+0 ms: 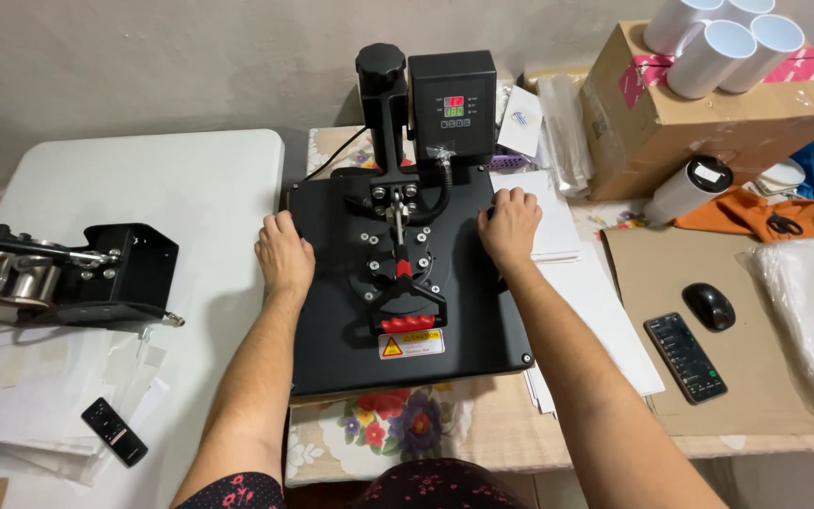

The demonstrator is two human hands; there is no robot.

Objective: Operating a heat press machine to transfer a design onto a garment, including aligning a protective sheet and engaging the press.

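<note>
The left hand (284,254) and right hand (510,224) press flat, fingers together, on the left and right edges of the black heat press (407,283), fingertips seemingly curled over.

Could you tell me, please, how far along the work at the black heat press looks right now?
Done: the heat press is closed, its red-gripped handle lying low toward the person, and its display is lit. In hand: the left hand and right hand rest on the top plate's side edges. Left: the white mugs on the cardboard box and the mug press sit untouched.
</note>
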